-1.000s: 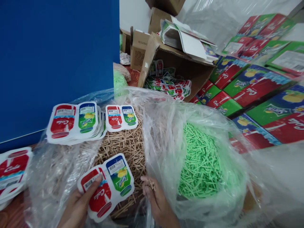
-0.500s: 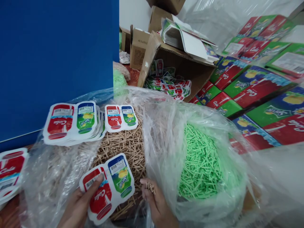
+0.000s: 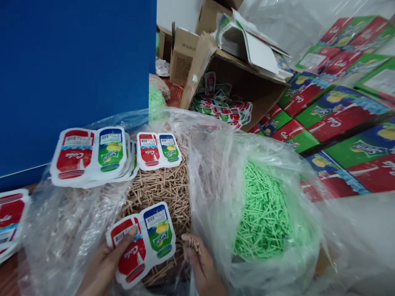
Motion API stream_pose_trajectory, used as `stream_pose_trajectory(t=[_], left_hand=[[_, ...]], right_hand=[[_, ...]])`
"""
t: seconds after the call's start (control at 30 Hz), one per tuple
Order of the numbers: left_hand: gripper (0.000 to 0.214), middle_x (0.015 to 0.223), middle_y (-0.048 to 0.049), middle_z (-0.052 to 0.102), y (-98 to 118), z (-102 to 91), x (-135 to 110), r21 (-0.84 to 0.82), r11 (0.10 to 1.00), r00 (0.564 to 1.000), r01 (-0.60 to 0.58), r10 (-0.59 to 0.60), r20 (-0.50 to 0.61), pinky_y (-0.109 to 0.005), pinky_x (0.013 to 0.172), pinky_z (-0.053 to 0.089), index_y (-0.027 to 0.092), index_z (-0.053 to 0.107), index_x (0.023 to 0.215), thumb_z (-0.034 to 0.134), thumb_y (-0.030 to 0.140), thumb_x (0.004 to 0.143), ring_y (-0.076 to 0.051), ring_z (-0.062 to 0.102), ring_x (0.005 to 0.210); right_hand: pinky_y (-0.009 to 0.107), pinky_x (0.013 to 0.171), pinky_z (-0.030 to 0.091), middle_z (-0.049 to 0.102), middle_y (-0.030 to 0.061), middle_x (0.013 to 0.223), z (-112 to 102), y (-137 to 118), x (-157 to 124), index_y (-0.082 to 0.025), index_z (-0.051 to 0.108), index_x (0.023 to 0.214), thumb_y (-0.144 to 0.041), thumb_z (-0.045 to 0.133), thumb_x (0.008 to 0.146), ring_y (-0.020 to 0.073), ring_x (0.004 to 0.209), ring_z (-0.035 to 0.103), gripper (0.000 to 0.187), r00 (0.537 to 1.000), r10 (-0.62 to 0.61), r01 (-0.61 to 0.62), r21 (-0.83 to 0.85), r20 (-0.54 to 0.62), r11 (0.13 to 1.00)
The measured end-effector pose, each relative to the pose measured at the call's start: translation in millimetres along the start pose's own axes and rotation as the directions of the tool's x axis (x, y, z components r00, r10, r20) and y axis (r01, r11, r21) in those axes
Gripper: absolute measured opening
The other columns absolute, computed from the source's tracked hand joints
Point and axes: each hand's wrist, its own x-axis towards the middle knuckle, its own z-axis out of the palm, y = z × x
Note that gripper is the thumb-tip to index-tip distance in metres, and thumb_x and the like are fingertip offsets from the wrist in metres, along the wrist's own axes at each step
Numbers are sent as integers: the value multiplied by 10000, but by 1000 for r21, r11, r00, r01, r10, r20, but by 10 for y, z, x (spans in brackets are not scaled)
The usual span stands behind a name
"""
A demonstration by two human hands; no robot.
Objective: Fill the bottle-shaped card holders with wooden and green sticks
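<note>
Left hand (image 3: 105, 261) comes in from the bottom edge, angled up and right, thumb flat on top. It's closed on the Cola/Sprite card (image 3: 143, 244) – thumb tip on the red Cola half, Sprite half sticking out past the thumb to the right, face up, tilted. Fingers under the card are hidden, so can't tell how they're spread.

Right hand (image 3: 205, 269) also rises from the bottom edge, just right of the card and not touching it. Fingers curled in, pinching a small stick bunch (image 3: 194, 245); ends show between thumb and fingers. Count not readable, rest of the bunch covered. Both wrists near or past the frame edge.

Beyond the hands: loose brown sticks (image 3: 162, 193) in clear plastic, partly behind the held card. Green sticks (image 3: 262, 213) in a clear bag to the right, edges blurred by film. Card stack (image 3: 74, 158) sits upper left, a smaller card (image 3: 159, 151) just beside it. Left-edge card (image 3: 12, 222) is cut off.

Further back: blue panel (image 3: 74, 61) on the left, open carton (image 3: 199, 68) with jumbled cards (image 3: 226, 109) inside – individual ones hard to make out. Printed boxes (image 3: 336, 115) at right, some cropped by the frame.
</note>
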Motion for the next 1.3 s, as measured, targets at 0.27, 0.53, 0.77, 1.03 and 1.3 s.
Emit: stream_pose_trajectory(t=[0.27, 0.53, 0.77, 1.03, 1.3], left_hand=[[265, 679, -82, 775, -64, -61, 80, 2, 1000, 999, 24, -24, 23, -443, 578, 611, 163, 653, 1050, 688, 179, 788, -325, 744, 664], [200, 652, -68, 768, -55, -38, 111, -30, 997, 997, 78, -77, 20, -406, 544, 607, 167, 672, 973, 699, 201, 778, -312, 742, 632], [207, 643, -63, 766, -8, 0, 31, -4, 998, 998, 56, -56, 33, -364, 517, 601, 175, 670, 883, 755, 266, 717, -318, 744, 674], [305, 629, -64, 766, 28, 21, -7, -14, 996, 995, 92, -91, 45, -387, 516, 602, 173, 659, 882, 821, 240, 632, -341, 742, 688], [245, 637, -78, 766, -5, -3, 0, 10, 999, 999, 38, -38, 24, -384, 469, 595, 156, 680, 858, 792, 267, 671, -329, 737, 606]], right_hand=[[284, 702, 445, 589, 24, 804, 19, -4, 29, -235, 537, 1193, -494, 313, 978, 159, 724, 547, 405, 1000, 3, -3, 11, 1, 1000], [297, 712, 451, 588, 34, 810, 33, 13, 15, -217, 556, 1185, -507, 337, 967, 170, 738, 546, 423, 998, 64, -64, 21, -26, 998], [302, 716, 452, 579, 31, 803, 23, -20, 32, -218, 546, 1195, -516, 317, 968, 173, 736, 549, 439, 999, 51, -52, 38, 14, 998], [291, 709, 444, 585, 30, 801, 43, 27, 26, -227, 554, 1194, -511, 338, 967, 165, 727, 537, 423, 998, 63, -63, 54, -1, 997], [292, 723, 445, 595, 36, 822, 44, 61, 2, -221, 555, 1200, -505, 345, 967, 169, 747, 545, 424, 998, 56, -56, 39, -1, 998]])
